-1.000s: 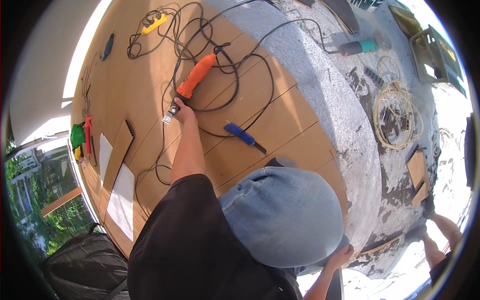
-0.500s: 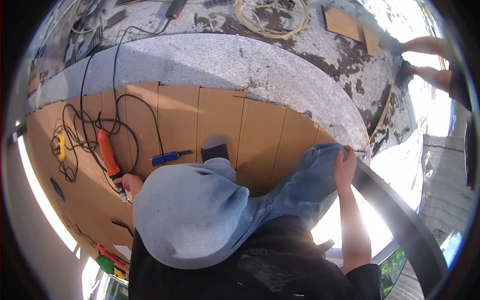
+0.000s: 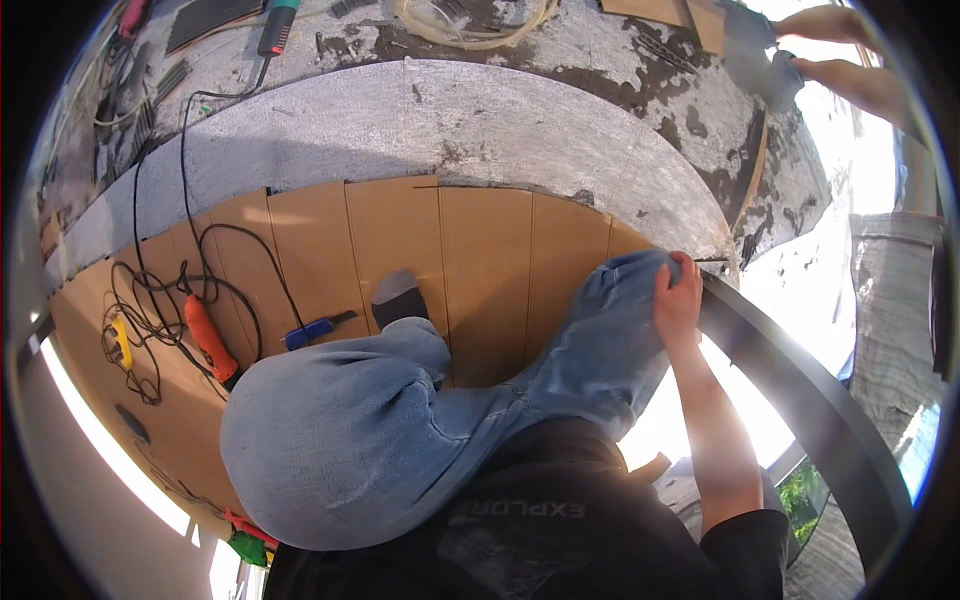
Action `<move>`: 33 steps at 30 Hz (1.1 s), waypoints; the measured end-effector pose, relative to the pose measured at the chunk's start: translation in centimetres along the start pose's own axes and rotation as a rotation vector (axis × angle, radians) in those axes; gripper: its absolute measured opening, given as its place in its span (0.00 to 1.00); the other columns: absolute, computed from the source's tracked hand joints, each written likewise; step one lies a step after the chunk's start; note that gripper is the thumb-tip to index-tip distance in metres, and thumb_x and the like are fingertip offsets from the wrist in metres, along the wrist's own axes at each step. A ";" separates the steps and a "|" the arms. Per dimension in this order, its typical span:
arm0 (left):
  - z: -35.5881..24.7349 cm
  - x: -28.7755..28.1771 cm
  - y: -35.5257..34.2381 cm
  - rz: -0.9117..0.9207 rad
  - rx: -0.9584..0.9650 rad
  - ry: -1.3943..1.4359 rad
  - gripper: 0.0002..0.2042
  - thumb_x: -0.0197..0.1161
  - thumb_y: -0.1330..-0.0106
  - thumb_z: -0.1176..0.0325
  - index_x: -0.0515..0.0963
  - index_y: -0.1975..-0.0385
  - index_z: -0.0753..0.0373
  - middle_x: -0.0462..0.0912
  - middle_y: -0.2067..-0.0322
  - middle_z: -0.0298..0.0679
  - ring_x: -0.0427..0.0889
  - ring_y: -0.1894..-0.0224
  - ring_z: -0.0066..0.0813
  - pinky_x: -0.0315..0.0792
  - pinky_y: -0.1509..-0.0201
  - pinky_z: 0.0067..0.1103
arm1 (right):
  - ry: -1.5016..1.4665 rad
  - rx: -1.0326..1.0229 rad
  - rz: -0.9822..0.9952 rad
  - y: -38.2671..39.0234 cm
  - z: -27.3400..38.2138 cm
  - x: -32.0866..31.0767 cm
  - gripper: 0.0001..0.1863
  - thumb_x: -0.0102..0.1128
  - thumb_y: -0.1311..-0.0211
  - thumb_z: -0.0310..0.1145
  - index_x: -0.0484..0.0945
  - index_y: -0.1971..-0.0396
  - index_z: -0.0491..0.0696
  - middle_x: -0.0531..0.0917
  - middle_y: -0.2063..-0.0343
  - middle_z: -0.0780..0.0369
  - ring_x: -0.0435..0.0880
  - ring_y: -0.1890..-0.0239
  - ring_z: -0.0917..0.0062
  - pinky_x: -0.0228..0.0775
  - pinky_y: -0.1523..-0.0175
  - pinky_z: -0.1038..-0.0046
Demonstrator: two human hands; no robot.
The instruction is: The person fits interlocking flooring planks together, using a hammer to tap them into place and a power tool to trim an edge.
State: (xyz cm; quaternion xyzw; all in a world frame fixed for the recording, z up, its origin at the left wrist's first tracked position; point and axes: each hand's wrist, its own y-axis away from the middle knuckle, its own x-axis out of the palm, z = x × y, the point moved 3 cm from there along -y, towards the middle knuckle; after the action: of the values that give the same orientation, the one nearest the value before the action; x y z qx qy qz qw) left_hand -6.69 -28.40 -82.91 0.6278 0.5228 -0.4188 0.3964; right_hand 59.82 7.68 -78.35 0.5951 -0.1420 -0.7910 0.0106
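Note:
My right hand (image 3: 678,303) rests on my right knee (image 3: 635,275), its fingers curved over the denim and the thumb apart; it holds nothing that I can see. My left hand is out of sight, hidden behind my bent left leg (image 3: 330,430). Close to that leg lies an orange corded power tool (image 3: 207,335) on the brown boards (image 3: 485,250), its lower end covered by the leg. A blue-handled tool with a short dark blade (image 3: 310,332) lies between it and my socked foot (image 3: 400,298).
A tangled black cable (image 3: 150,320) with a yellow piece (image 3: 122,343) lies at left. Beyond the boards curves a grey stone-like slab (image 3: 420,120). A green-and-dark corded tool (image 3: 277,30) sits farther back. Another person's bare limbs (image 3: 850,85) reach in at upper right.
My left hand, earlier at the lower end of the orange tool, has gone out of sight behind my leg. The view has shifted; my right hand stays on the knee.

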 end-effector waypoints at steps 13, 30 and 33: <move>-16.2 8.5 6.2 0.289 0.708 -0.162 0.30 0.64 0.29 0.57 0.69 0.32 0.68 0.70 0.32 0.53 0.69 0.30 0.55 0.66 0.28 0.41 | 0.030 0.011 0.020 0.0 -0.3 -1.0 0.18 0.57 0.30 0.37 0.76 0.45 0.44 0.81 0.45 0.53 0.75 0.39 0.55 0.65 0.32 0.59; -20.1 16.2 10.8 0.375 1.162 -0.102 0.36 0.60 0.33 0.56 0.63 0.26 0.64 0.55 0.23 0.54 0.52 0.21 0.58 0.49 0.20 0.47 | 0.013 -0.059 0.036 -0.2 -0.3 -0.1 0.20 0.54 0.28 0.36 0.76 0.42 0.43 0.80 0.43 0.52 0.75 0.39 0.53 0.64 0.32 0.58; -20.6 16.1 11.0 0.375 1.170 -0.094 0.34 0.59 0.31 0.57 0.63 0.26 0.64 0.56 0.23 0.53 0.52 0.21 0.58 0.49 0.20 0.47 | 0.022 -0.080 0.046 -0.3 -0.5 -0.3 0.20 0.54 0.29 0.37 0.77 0.43 0.43 0.80 0.43 0.52 0.75 0.38 0.53 0.65 0.32 0.58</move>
State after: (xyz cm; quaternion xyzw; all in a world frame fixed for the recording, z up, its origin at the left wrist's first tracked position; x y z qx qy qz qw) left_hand 8.11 -5.42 -90.47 0.8036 0.0689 -0.5863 0.0758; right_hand 60.44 7.90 -78.27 0.5993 -0.1237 -0.7891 0.0543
